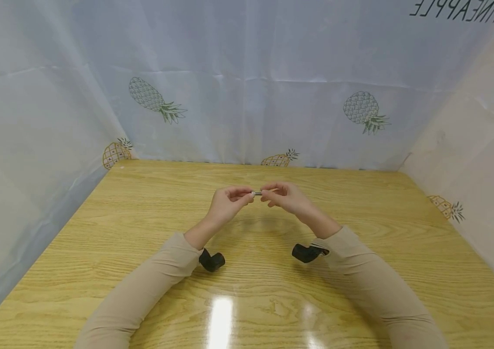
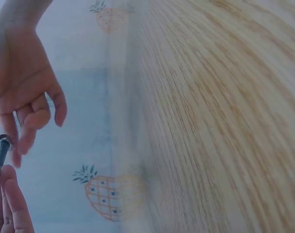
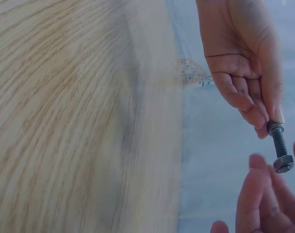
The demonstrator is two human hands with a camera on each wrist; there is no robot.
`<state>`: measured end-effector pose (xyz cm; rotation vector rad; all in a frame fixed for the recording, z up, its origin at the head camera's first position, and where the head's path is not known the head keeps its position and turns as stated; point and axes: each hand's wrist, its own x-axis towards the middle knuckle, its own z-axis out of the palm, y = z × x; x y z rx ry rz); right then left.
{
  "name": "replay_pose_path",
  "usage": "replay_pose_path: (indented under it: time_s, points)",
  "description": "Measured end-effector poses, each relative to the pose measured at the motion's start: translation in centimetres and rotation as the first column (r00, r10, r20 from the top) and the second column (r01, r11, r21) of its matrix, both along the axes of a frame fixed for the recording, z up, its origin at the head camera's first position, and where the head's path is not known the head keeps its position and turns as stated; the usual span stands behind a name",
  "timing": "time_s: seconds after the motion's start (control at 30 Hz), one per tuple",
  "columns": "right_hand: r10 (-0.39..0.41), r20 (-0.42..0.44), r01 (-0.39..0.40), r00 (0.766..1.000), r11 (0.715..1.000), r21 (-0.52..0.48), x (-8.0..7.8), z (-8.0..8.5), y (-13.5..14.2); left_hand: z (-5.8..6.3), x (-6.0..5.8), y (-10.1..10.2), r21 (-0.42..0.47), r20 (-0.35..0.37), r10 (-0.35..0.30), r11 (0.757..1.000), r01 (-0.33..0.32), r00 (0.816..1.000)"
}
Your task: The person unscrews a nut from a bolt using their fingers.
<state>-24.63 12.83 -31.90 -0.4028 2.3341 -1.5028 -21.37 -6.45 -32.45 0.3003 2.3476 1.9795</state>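
Observation:
A small threaded metal bolt (image 1: 257, 194) is held level above the table, between the two hands. My left hand (image 1: 224, 207) pinches its left end between thumb and fingers. At the bolt's right end a hex nut (image 3: 283, 164) shows in the right wrist view. My right hand (image 1: 289, 198) is around that end, its thumb and fingers loosely bent. In the right wrist view its fingertips (image 3: 257, 161) stand slightly apart from the nut. The left wrist view shows the bolt (image 2: 2, 153) at the left edge, partly covered by left-hand fingers.
Below the hands lies a wood-grain table (image 1: 247, 300). A pale curtain (image 1: 247, 111) with pineapple prints hangs behind it and on both sides. Black wrist mounts (image 1: 305, 253) stick out inward from both beige sleeves (image 1: 146, 281).

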Motion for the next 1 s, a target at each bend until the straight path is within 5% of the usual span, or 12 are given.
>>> replay_pose_path:
  time_s: [0.23, 0.47, 1.0]
  points:
    - [-0.006, -0.019, 0.006, 1.000, 1.000, 0.003, 0.1, 0.0, 0.0, 0.1, 0.0, 0.0, 0.010, 0.019, 0.004, 1.000, -0.004, 1.000]
    - [-0.004, -0.007, 0.004, 1.000, 1.000, -0.008, 0.1, 0.1, 0.2, -2.5, -1.8, -0.1, 0.012, -0.025, 0.016, 1.000, -0.016, 1.000]
    - [-0.006, -0.008, 0.006, 1.000, 0.998, -0.060, 0.1, -0.2, 0.2, -2.5, -1.9, -0.1, 0.025, -0.018, 0.015, 1.000, -0.015, 1.000]
